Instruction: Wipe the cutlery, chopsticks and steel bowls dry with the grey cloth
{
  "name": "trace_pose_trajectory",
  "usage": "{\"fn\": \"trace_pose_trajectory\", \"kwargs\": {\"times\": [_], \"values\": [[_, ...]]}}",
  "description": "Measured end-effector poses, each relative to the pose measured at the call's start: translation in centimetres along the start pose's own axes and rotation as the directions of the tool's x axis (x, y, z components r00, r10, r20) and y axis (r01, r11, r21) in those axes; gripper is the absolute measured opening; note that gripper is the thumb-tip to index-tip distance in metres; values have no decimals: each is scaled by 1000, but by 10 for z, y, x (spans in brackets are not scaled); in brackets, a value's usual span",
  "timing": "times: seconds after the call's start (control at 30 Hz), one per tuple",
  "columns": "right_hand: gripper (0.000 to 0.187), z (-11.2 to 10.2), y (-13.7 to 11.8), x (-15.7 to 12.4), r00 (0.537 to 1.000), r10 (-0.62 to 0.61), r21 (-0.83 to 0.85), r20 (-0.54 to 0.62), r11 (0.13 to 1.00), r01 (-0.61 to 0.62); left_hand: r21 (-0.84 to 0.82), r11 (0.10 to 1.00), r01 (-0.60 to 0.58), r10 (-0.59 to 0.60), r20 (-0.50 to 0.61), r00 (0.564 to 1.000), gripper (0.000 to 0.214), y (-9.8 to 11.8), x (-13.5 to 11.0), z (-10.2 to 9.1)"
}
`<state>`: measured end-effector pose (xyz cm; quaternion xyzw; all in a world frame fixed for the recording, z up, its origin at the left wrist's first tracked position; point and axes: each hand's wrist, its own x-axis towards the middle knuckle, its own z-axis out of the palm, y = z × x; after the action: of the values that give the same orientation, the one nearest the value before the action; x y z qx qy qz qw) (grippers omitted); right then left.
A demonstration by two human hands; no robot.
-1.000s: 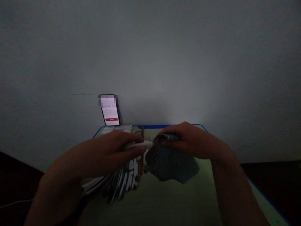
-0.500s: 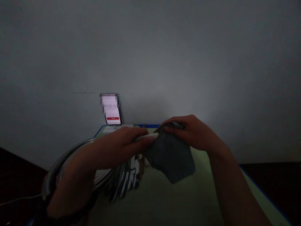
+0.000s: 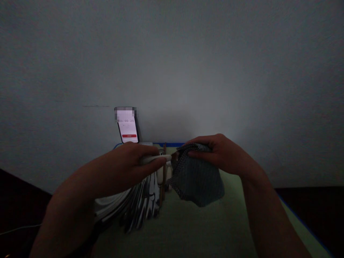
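Observation:
My left hand (image 3: 139,161) is closed around the white handle of a utensil (image 3: 156,158). Its far end runs to the right, up against the cloth, and I cannot make out its kind. A grey cloth (image 3: 200,181) with a fine checked pattern hangs from my right hand (image 3: 219,152), thumb and fingers pinching its folded upper edge. The cloth's lower corner droops over the table. Below and behind my left hand, several pieces of cutlery (image 3: 143,202) with shiny metal handles lie side by side. Next to them are brown wooden sticks (image 3: 163,186).
A lit phone (image 3: 127,125) showing a timer leans on the grey wall (image 3: 204,71) at the back. The pale green table (image 3: 188,233) has a blue edge (image 3: 172,144). Stacked white, curved-rimmed dishes (image 3: 107,208) sit partly under my left forearm. The scene is dim.
My left hand has drawn slightly left with the white-handled utensil, opening a gap from the cloth's top. My left forearm has swung lower. My right hand keeps its hold on the cloth.

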<state>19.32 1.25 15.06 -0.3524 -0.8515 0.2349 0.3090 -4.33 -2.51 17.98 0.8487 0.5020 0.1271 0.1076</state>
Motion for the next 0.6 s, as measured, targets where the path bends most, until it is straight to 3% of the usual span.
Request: {"fn": "trace_pose_trajectory", "kwargs": {"times": [0.2, 0.37, 0.43, 0.6], "values": [[18, 13, -1, 7, 995, 34, -107, 94, 994, -24, 133, 990, -41, 33, 66, 997, 40, 5, 8, 9], [19, 15, -4, 9, 978, 32, -126, 206, 992, -6, 102, 993, -55, 41, 130, 991, 39, 1, 7, 13], [18, 11, -4, 7, 989, 28, -69, 147, 997, -18, 47, 998, -37, 31, 127, 991, 41, 0, 6, 12], [19, 1, -1, 1, 986, 73, 73, -147, 995, -63, -110, 993, -34, 41, 62, 997, 39, 2, 4, 10]]}}
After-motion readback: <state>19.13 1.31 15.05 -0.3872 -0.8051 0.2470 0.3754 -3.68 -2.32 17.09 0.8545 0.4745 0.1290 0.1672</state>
